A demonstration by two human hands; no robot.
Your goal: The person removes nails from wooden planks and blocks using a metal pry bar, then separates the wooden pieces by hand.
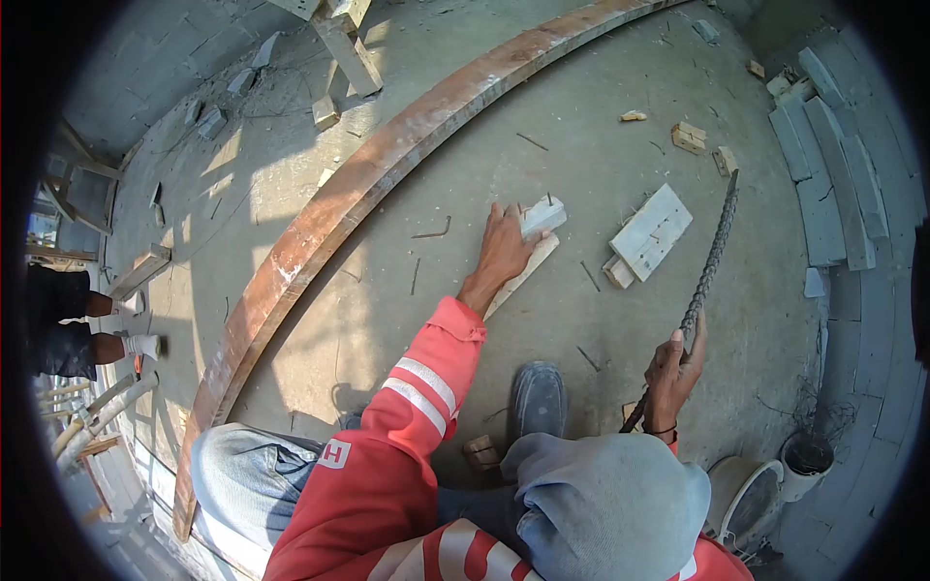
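White "H" patch [333, 453] reads on your red left sleeve [412, 397]. Lower right: pale bucket [718, 487], smaller bucket [794, 485] beside it, dark inside; contents unclear. Ribbed bar [717, 254], dark grey, twisted-looking, slants up from your right hand [672, 376], fingers wrapped round it, index extended along it. Your left hand [504, 244] bends its fingers over pale wood [545, 217] on the floor; can't tell whether they pinch.
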